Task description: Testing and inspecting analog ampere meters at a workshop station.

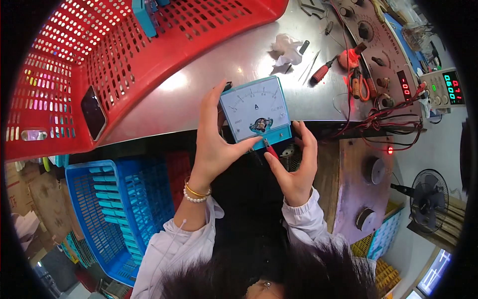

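An analog ammeter (255,110) with a white scale face, a teal frame and an exposed coil movement is tilted over the front edge of the metal bench. My left hand (214,139) grips its left side, with the thumb along the lower edge. My right hand (298,167) is closed at the meter's lower right, fingers by its right edge. A red-sleeved clip (270,149) with a metal tip lies by my right thumb and meets the meter's bottom edge. Whether it bites onto the meter I cannot tell. The meter's back is hidden.
A red plastic basket (169,65) fills the back left, with a phone (93,113) against it. Below stands a blue crate (94,199) of teal-framed parts. Rightward lie a red-handled screwdriver (321,73), crumpled paper (288,49), tangled leads (383,119) and a control panel (371,35).
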`<state>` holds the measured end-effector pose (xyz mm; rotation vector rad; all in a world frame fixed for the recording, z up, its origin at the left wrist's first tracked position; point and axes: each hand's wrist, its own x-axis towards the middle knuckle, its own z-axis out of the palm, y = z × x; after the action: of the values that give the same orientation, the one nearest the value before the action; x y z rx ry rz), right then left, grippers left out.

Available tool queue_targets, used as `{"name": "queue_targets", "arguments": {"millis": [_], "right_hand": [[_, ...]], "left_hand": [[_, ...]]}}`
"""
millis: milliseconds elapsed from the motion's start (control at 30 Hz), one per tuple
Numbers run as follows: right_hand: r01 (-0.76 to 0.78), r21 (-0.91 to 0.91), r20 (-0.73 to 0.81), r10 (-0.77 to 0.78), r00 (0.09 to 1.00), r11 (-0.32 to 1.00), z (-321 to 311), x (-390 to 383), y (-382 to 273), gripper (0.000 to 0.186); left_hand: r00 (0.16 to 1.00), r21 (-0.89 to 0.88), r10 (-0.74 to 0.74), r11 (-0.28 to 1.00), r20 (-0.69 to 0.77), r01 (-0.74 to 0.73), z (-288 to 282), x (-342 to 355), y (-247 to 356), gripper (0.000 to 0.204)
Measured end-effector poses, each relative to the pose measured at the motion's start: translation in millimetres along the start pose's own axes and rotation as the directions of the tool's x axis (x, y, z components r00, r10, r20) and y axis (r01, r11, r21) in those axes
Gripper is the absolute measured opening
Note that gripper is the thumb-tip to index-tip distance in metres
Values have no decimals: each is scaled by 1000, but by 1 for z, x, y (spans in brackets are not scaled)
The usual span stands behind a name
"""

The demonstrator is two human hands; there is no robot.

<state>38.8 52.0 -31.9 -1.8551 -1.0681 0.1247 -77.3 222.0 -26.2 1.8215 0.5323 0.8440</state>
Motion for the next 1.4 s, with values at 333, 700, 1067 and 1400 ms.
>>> {"name": "queue_targets", "arguments": {"millis": [333,700,1067,1400], "right_hand": [[-102,117,-51,109,993,988,8,-8,6,89],[-211,351,-21,233,972,912,9,-17,-3,60],[-224,306,201,167,965,926,-40,-18,-16,23],[-81,260,219,23,975,962,-57,-65,12,30]], "left_hand": [[1000,64,-19,998,6,19,0,0,-10,110],[1000,52,-5,999,5,5,-2,-1,-2,110],[981,-329,-188,924,51,194,14,-28,19,97],[968,-211,-154,958,200,196,34,-54,12,99]]}}
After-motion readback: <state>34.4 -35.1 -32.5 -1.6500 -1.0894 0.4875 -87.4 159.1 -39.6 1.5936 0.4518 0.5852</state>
